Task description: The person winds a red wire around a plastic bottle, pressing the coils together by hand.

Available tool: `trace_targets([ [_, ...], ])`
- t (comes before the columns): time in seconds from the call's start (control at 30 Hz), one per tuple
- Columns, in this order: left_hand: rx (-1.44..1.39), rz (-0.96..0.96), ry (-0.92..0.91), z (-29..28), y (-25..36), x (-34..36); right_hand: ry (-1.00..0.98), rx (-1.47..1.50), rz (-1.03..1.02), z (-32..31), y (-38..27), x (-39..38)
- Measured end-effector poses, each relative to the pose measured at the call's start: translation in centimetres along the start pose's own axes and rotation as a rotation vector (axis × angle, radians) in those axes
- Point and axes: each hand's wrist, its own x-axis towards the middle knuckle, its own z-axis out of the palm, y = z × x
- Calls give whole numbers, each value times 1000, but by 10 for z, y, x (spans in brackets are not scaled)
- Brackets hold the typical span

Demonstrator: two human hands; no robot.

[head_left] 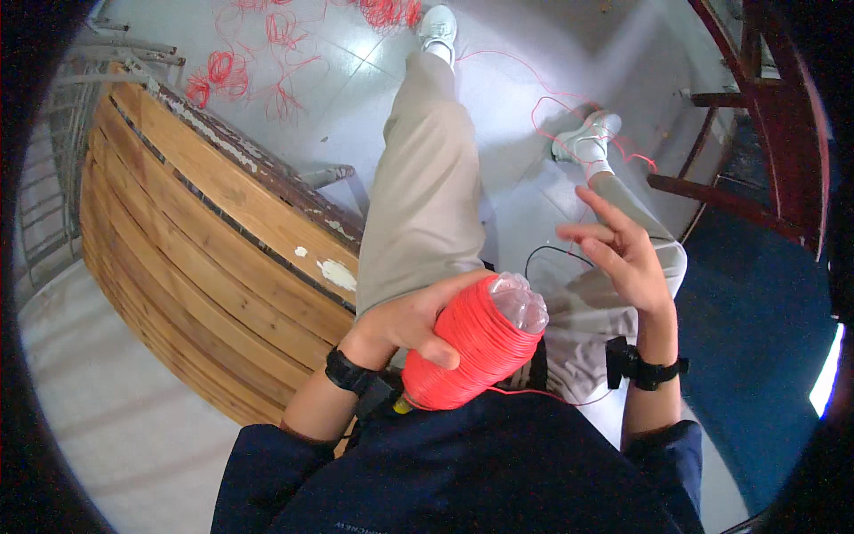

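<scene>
In my left hand (418,319) is a clear plastic bottle (519,304) wrapped in many turns of red cord (476,347). It lies tilted above my lap, its clear ribbed base facing up and right. My left thumb presses on the windings, while the other fingers are hidden behind the bottle. A bit of yellow shows at its lower end. One red strand (534,392) leaves the windings toward the right. My right hand (627,256) is raised over my right leg, fingers stretched apart; no cord is visible in its grip.
I sit beside a slatted wooden bench (213,267) on the left. Loose red cord tangles (222,78) lie on the tiled floor, and a strand (538,84) loops around my right shoe (587,136). A dark red wooden chair frame (787,151) stands at right.
</scene>
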Motion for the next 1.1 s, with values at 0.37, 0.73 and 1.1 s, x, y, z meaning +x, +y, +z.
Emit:
trace_targets([
  [0.37, 101, 27, -132, 11, -2, 4, -29, 95, 16, 6, -4, -23],
  [0.73, -86, 149, -31, -2, -9, 7, -119, 72, 65, 6, -4, -37],
  [1.1, -104, 100, 138, 6, 6, 3, -720, -108, 16, 32, -51, -83],
])
